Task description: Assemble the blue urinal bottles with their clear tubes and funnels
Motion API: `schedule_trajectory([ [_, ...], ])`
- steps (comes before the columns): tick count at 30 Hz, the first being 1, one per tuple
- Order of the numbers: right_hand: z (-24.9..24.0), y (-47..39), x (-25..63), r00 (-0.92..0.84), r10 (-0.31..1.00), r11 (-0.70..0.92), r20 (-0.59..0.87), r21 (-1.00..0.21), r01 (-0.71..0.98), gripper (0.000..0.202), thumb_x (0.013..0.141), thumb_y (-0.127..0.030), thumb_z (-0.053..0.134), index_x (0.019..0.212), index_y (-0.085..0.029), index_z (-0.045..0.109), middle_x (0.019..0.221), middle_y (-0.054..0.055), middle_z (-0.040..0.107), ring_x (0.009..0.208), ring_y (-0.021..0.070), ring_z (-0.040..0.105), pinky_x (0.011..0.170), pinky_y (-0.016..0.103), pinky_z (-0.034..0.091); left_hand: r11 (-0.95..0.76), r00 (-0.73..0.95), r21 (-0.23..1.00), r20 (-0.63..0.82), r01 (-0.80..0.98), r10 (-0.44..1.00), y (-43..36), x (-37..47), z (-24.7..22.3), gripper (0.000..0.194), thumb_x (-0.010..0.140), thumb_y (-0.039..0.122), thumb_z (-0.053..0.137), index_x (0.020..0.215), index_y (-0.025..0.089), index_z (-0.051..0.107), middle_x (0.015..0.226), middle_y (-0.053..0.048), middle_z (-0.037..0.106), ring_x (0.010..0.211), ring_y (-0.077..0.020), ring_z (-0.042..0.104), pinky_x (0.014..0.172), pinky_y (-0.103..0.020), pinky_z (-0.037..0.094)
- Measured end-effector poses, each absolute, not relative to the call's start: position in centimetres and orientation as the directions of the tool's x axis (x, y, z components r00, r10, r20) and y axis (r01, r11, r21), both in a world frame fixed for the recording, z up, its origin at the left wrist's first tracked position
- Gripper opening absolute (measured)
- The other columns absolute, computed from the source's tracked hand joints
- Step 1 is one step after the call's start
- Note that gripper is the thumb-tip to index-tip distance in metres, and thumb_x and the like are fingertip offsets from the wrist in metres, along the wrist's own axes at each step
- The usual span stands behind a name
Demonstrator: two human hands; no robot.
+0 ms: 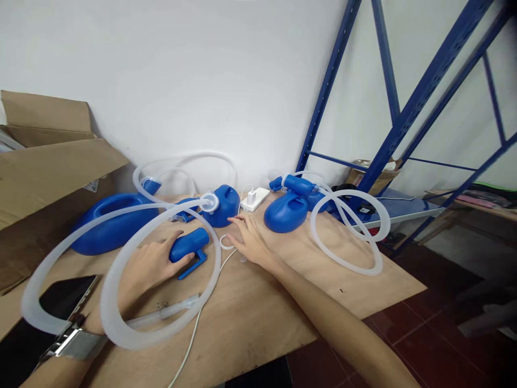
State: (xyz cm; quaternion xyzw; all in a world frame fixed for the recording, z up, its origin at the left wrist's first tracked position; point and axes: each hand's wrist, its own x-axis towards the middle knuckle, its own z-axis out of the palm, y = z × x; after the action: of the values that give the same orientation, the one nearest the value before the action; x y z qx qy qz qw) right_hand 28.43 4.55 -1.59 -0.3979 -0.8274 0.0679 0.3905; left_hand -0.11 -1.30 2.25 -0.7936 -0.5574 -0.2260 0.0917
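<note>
Fingers of my left hand [151, 264] squeeze round a blue plastic spout [183, 247], thumb low and the others high; on my right hand [252, 242] they are bent and a bit spread, gripping nothing I can see. The big wooden table [250, 312] fills the bottom middle of the frame. A cardboard box [52, 167] is at the left. Three blue jugs come next: one left [97, 242], one in the middle [226, 211], one right of the middle [285, 215]. Milky ribbed hose [110, 293] loops over my left arm, lower left, so slow, small moves look best, or it could snag. The spout is just left of the middle; I'd hold its fat round part and not push its thin bent arm [194, 268]. Smallest is a white ring [227, 247], close by my right thumb; I can't tell if they touch.
</note>
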Motion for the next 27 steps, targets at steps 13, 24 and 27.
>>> schedule_trajectory([
  [13, 4.6, 13.3, 23.7, -0.73, 0.458, 0.856, 0.508, -0.029, 0.517, 0.079, 0.088, -0.005, 0.073, 0.16, -0.019, 0.043, 0.161, 0.019, 0.045, 0.153, 0.0312, 0.041, 0.124, 0.05, 0.042, -0.394, 0.296, -0.006, 0.671, 0.919, 0.68, -1.0, 0.3, 1.0, 0.032, 0.101, 0.033, 0.052, 0.126, 0.017, 0.064, 0.128, -0.017, 0.074, 0.116, -0.0333, 0.071, 0.097, -0.046, 0.055],
  [24, 3.1, 14.6, 24.9, -0.716, 0.385, 0.872, 0.583, 0.024, 0.489, 0.066, 0.097, -0.051, 0.071, 0.155, -0.025, 0.054, 0.157, 0.014, 0.058, 0.139, 0.0295, 0.062, 0.109, 0.041, 0.057, -0.508, 0.376, -0.047, 0.732, 0.86, 0.569, -0.5, 2.1, 0.4, 0.025, 0.101, 0.025, 0.052, 0.115, 0.019, 0.072, 0.117, -0.013, 0.077, 0.109, -0.0309, 0.072, 0.096, -0.047, 0.057],
  [27, 3.2, 14.2, 24.9, -0.734, 0.347, 0.892, 0.584, 0.036, 0.45, 0.066, 0.098, -0.056, 0.068, 0.154, -0.024, 0.057, 0.156, 0.015, 0.059, 0.139, 0.0296, 0.063, 0.108, 0.038, 0.057, -0.584, 0.53, -0.198, 0.701, 0.787, 0.477, 0.2, 3.1, 1.2, 0.027, 0.101, 0.017, 0.05, 0.113, 0.018, 0.074, 0.112, -0.014, 0.079, 0.104, -0.0297, 0.074, 0.091, -0.045, 0.058],
])
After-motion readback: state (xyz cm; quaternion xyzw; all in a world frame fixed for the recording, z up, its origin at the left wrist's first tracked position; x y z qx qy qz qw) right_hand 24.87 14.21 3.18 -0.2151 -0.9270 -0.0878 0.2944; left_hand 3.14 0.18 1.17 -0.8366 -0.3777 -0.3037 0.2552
